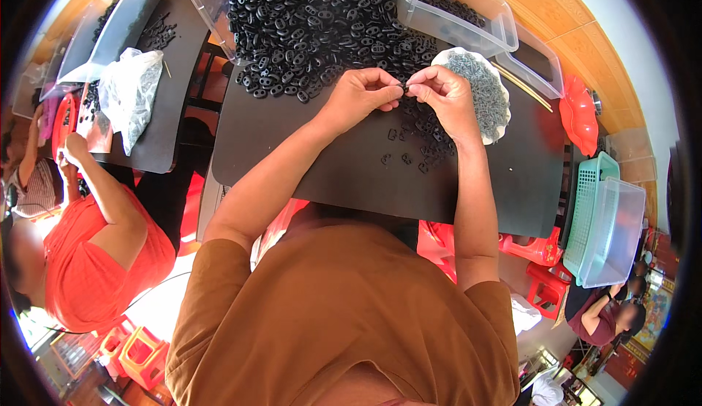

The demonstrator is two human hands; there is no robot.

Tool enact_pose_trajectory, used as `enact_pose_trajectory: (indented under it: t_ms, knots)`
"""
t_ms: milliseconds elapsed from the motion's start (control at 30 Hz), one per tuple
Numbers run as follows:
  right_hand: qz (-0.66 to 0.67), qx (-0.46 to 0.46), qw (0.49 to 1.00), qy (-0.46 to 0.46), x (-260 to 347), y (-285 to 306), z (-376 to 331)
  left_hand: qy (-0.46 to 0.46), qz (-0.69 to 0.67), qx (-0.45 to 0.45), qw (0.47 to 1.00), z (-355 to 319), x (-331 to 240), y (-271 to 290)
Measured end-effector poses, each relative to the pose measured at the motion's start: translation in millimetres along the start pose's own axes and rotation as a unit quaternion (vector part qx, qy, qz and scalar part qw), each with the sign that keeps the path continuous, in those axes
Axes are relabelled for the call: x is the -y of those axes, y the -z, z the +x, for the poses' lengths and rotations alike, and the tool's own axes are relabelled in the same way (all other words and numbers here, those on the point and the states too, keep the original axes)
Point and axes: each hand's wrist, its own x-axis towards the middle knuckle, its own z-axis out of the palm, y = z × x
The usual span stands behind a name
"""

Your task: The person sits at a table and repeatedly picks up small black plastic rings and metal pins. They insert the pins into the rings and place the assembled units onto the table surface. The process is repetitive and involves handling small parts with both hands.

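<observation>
Above the dark table (307,157), my left hand (363,94) and my right hand (446,99) meet fingertip to fingertip. Both are closed in a pinch on a small black plastic piece (406,88), mostly hidden by the fingers. Behind my left hand spreads a big heap of black oval plastic pieces (307,29), each with holes. Smaller black clip-like parts (431,135) lie scattered below and beside my right hand. Right of that hand stands a white scalloped bowl (505,122) filled with tiny grey pieces (479,88), too small to name.
Clear plastic bins (504,29) stand at the back. Thin sticks (523,86) and a red dish (581,117) lie at right, with a green basket (587,208) beyond the table edge. At left, a person in red (110,252) works beside another table with a plastic bag (131,88).
</observation>
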Motion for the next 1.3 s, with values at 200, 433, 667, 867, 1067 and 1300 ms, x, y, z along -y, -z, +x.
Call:
enact_pose_trajectory:
  t_ms: [200, 433, 667, 867, 1067, 1300]
  knots:
    - [-0.05, 0.003, 0.999, 0.008, 3.0, 0.7, -1.6, 0.006, 0.024, 0.011, 1.0, 0.2, 1.4, 1.3]
    - [-0.158, -0.012, 0.986, 0.054, 8.7, -5.3, -4.2, 0.009, 0.057, 0.007, 0.998, -1.3, 0.9, -0.3]
    - [-0.189, -0.006, 0.979, 0.078, 10.8, -11.6, -4.7, 0.001, 0.08, -0.005, 0.997, -3.9, 0.9, -1.6]
    - [-0.197, -0.012, 0.979, 0.05, 13.4, -12.3, -4.7, 0.003, 0.084, -0.014, 0.996, -4.7, -1.5, -3.6]
    - [-0.129, -0.036, 0.991, -0.004, 11.1, -9.4, -4.4, 0.008, 0.056, -0.011, 0.998, -2.6, 0.5, -2.4]
    - [-0.144, -0.02, 0.989, -0.023, 11.1, -5.6, -5.2, -0.007, 0.075, -0.032, 0.997, -2.6, -0.2, -4.5]
